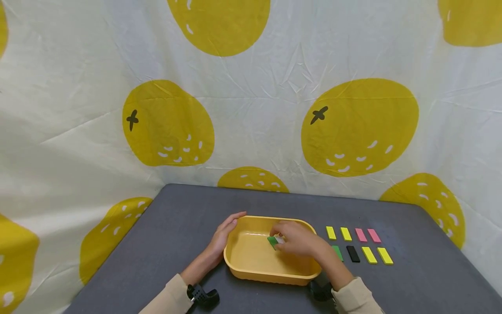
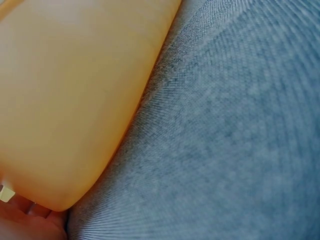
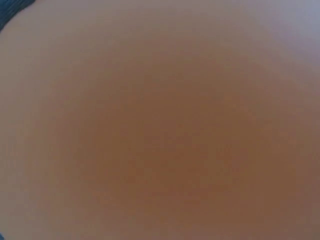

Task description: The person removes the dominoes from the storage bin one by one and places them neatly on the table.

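A yellow plastic tub (image 1: 251, 275) stands before me on the grey table. Over its inside, my right hand (image 1: 297, 237) pinches a small green block (image 1: 272, 241) with a whitish part beside the fingertips. My left hand (image 1: 220, 239) lies along the tub's left side, its fingers stretched toward the far left corner. Seen from the left wrist, the tub's outer wall (image 2: 75, 100) fills much of the view, with part of the left hand (image 2: 30, 222) against its lower corner. Blurred skin covers nearly all of the right wrist view.
Flat blocks lie in two rows right of the tub: yellow (image 1: 346, 234) and pink (image 1: 361, 235) ones behind, a green one (image 1: 337, 253) partly behind the right arm, a black one (image 1: 353, 254) and more yellow in front. A fruit-printed curtain (image 1: 259, 131) hangs behind the table (image 1: 188, 200).
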`<action>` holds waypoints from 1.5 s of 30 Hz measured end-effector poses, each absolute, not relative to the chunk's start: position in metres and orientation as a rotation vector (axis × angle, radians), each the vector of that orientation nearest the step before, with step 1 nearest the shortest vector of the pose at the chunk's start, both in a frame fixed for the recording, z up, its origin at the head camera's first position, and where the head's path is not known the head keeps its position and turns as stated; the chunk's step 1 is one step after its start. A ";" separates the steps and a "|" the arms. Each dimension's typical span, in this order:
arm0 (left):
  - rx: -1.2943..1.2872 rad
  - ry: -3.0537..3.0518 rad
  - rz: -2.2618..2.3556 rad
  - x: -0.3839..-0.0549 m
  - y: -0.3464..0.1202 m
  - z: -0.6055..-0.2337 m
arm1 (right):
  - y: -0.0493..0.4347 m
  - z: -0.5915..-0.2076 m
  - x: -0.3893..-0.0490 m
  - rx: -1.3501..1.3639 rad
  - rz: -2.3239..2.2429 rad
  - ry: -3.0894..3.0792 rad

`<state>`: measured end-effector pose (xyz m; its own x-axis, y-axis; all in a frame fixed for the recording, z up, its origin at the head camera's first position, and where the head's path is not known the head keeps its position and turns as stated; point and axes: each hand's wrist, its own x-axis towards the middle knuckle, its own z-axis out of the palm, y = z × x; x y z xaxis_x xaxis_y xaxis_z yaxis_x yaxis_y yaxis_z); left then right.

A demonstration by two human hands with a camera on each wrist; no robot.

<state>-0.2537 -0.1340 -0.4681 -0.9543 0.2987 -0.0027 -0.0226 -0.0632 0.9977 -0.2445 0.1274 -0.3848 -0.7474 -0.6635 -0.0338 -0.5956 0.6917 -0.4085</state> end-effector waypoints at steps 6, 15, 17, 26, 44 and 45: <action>0.301 1.986 2.118 -0.253 -0.134 -0.468 | 0.130 -0.389 -0.245 -0.987 -0.530 2.736; 0.300 1.989 2.123 -0.253 -0.135 -0.467 | 0.128 -0.393 -0.244 -0.960 -0.542 2.737; 0.297 1.987 2.123 -0.253 -0.135 -0.467 | 0.128 -0.395 -0.245 -0.971 -0.536 2.743; 0.298 1.996 2.114 -0.253 -0.135 -0.467 | 0.129 -0.398 -0.245 -0.992 -0.504 2.758; 0.286 1.987 2.117 -0.255 -0.134 -0.468 | 0.135 -0.384 -0.245 -0.979 -0.519 2.749; 0.286 1.988 2.117 -0.255 -0.134 -0.468 | 0.135 -0.382 -0.245 -0.963 -0.522 2.752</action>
<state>-0.2547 -0.1343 -0.4680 -0.9561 0.2928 -0.0105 -0.0288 -0.0582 0.9979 -0.2448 0.1349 -0.3822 -0.7741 -0.6309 -0.0523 -0.5679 0.7285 -0.3831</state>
